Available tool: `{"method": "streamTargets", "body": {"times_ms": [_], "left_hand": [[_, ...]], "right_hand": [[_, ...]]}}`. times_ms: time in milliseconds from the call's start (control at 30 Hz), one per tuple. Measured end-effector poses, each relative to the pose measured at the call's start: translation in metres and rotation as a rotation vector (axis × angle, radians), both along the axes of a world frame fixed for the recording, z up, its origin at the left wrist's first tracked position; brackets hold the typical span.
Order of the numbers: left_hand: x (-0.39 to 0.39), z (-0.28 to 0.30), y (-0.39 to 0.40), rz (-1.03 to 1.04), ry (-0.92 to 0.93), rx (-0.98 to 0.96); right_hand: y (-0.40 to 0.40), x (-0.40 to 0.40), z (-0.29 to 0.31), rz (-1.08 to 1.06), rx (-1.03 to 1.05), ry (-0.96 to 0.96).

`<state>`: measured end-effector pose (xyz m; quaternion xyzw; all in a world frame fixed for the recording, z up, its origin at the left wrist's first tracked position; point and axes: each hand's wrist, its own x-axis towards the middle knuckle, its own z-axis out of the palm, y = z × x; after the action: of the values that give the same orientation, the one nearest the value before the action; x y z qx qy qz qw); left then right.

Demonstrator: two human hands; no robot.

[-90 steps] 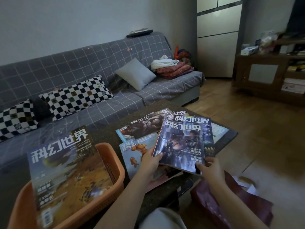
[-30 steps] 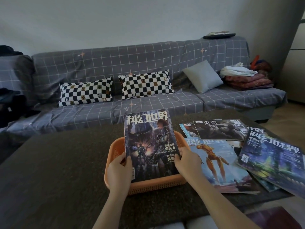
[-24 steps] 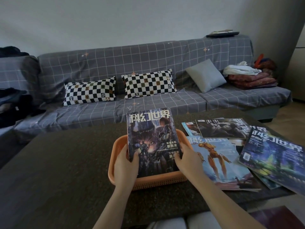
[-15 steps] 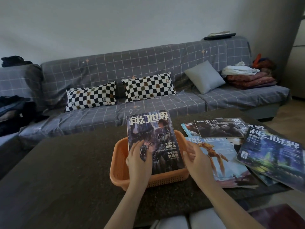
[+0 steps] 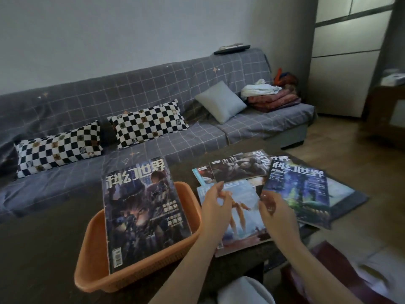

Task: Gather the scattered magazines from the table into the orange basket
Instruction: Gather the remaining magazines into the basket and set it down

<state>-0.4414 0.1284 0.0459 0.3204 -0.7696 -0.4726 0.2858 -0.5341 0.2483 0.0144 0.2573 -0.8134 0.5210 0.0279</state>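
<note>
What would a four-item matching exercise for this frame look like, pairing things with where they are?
Things:
1. dark-cover magazine
2. light blue magazine
3. grey cushion
4. folded blankets

Places:
A. far right end of the sofa seat
B. on the table, under both hands
C. propped in the orange basket, sticking out past its rim
D. leaning on the sofa back, right of the checkered pillows

Pairs: 1-C, 2-B, 3-D, 4-A
</note>
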Motion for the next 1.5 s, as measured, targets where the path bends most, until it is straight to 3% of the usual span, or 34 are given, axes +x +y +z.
{"method": "streamTargets", "body": {"times_ms": [267, 534, 867, 1067, 1267, 1501], "left_hand": [[-0.075, -0.037, 0.018, -0.113, -0.178, -0.031], [-0.117, -0.058, 0.021, -0.183, -0.243, -0.029], [-0.128, -0.042, 0.025, -0.189, -0.427, 0.092], [-0.100, -0.037, 0.041, -0.224, -0.393, 0.152], [-0.047, -0.018, 0.041, -0.146, -0.221, 0.169], [0.027, 0.017, 0.013, -0.028, 0.001, 0.177]], "right_hand": [[0.046, -0.061, -0.030, -0.200, 0.161, -0.064], [0.067, -0.090, -0.058, -0.341, 0.473, -0.087], [0.090, -0.080, -0.066, -0.377, 0.222, -0.181], [0.109, -0.063, -0.065, -0.310, -0.017, -0.489], [0.105, -0.029, -0.057, -0.200, -0.139, -0.663], [0.067, 0.010, -0.016, 0.021, -0.243, -0.585]]}}
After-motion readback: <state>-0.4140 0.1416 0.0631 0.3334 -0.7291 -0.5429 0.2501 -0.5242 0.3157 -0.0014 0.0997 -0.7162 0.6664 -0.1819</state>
